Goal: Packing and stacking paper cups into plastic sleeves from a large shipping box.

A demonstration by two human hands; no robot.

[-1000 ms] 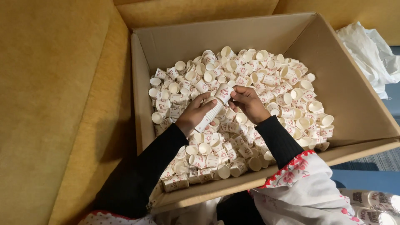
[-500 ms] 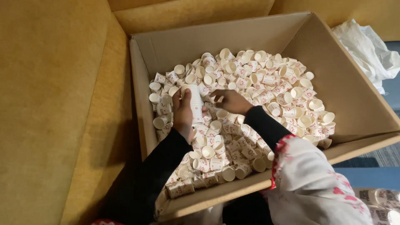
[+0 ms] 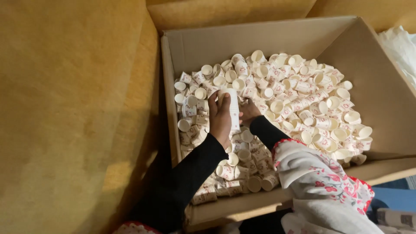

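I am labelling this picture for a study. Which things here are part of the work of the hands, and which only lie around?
In the work:
- left hand, gripping a stack of nested paper cups
- right hand, touching the loose cups beside that stack
- loose paper cups
- cardboard box holding them

Lying around:
- crumpled white plastic right of the box
- yellow surface

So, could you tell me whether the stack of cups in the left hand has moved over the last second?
Yes. The stack of cups lay tilted between both hands; now the left hand holds it upright, nearer the box's left wall.
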